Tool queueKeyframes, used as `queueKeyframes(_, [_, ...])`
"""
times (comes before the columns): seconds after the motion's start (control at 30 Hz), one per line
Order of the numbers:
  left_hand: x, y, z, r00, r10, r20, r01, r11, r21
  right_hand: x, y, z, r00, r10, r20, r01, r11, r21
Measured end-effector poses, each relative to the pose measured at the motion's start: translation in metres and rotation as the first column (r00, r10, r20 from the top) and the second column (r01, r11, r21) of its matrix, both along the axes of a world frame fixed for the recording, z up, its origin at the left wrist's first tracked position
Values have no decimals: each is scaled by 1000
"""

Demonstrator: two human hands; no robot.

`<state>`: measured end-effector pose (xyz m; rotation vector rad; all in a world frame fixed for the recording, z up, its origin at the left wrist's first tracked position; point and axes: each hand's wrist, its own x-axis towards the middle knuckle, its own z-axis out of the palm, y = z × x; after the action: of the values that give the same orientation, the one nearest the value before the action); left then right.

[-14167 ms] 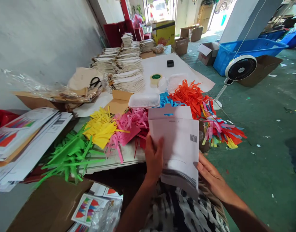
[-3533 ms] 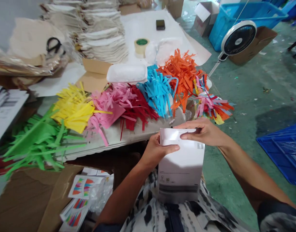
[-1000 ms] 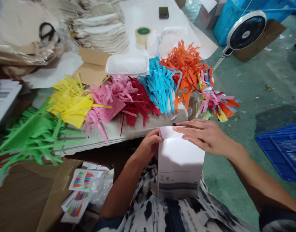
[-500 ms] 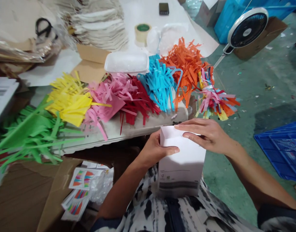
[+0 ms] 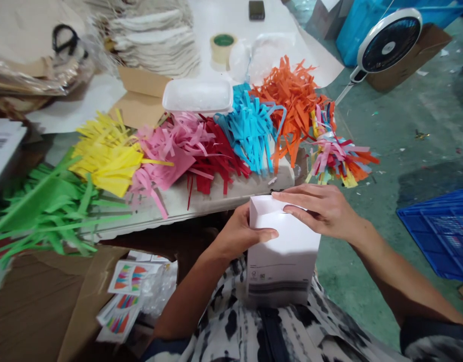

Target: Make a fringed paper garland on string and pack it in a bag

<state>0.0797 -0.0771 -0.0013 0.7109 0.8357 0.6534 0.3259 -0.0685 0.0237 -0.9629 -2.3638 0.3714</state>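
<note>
A white cardboard box (image 5: pixel 282 259) with small print near its lower end rests against my lap. My left hand (image 5: pixel 244 231) grips its left side, thumb lying across the face turned to me. At the box's top edge, my right hand (image 5: pixel 322 208) has its fingers over the rim and its thumb pressed on the near face by the upper flap; the fingertips are partly hidden. On the table edge beyond lie fringed tissue-paper tassels: green (image 5: pixel 46 206), yellow (image 5: pixel 106 156), pink (image 5: pixel 174 146), red (image 5: pixel 220 161), blue (image 5: pixel 250 128) and orange (image 5: pixel 290 100).
A mixed-colour tassel bunch (image 5: pixel 337 146) hangs at the table's right corner, near a fan (image 5: pixel 390 48). Behind the tassels are a white plastic tray (image 5: pixel 197 96) and a tape roll (image 5: pixel 222 50). A cardboard carton (image 5: pixel 91 301) with printed cards stands lower left; a blue crate (image 5: pixel 443 231) is right.
Both hands keep their hold on the box. The right thumb has shifted very slightly left along the top edge; the view has moved a little.
</note>
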Motion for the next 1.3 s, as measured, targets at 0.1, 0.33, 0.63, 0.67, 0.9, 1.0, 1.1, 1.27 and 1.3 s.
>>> queueKeyframes(0.1, [1, 1, -4, 1000, 7, 26, -7, 1000, 1, 2, 1, 1, 1000, 31, -5, -31, 999, -11])
queueKeyframes(0.33, [2, 5, -6, 998, 55, 11, -55, 998, -12, 2, 3, 6, 992, 73, 102, -62, 992, -113])
queueKeyframes(0.63, [3, 8, 5, 983, 140, -120, -135, 989, 54, -1, -1, 16, 995, -89, -51, 71, 955, -289])
queueKeyframes(0.67, [2, 9, 7, 983, 135, -122, -128, 990, 65, -1, -2, 18, 987, -148, -57, 121, 937, -328])
queueKeyframes(0.9, [6, 8, 5, 984, 165, -65, -163, 986, 38, -11, -5, 18, 973, -225, -59, 176, 880, -441])
queueKeyframes(1.0, [7, 7, 2, 970, 221, -105, -217, 975, 47, -7, -2, 21, 970, -220, -100, 132, 829, -544])
queueKeyframes(1.1, [4, 7, 4, 966, 224, -131, -217, 974, 68, 3, 4, 27, 949, -268, -169, 83, 727, -682])
queueKeyframes(1.27, [0, 9, 4, 971, 207, -120, -204, 978, 43, 13, 8, 28, 953, -240, -185, 5, 622, -783])
queueKeyframes(1.3, [0, 9, 4, 971, 208, -115, -206, 978, 27, 13, 7, 27, 951, -244, -189, 1, 613, -790])
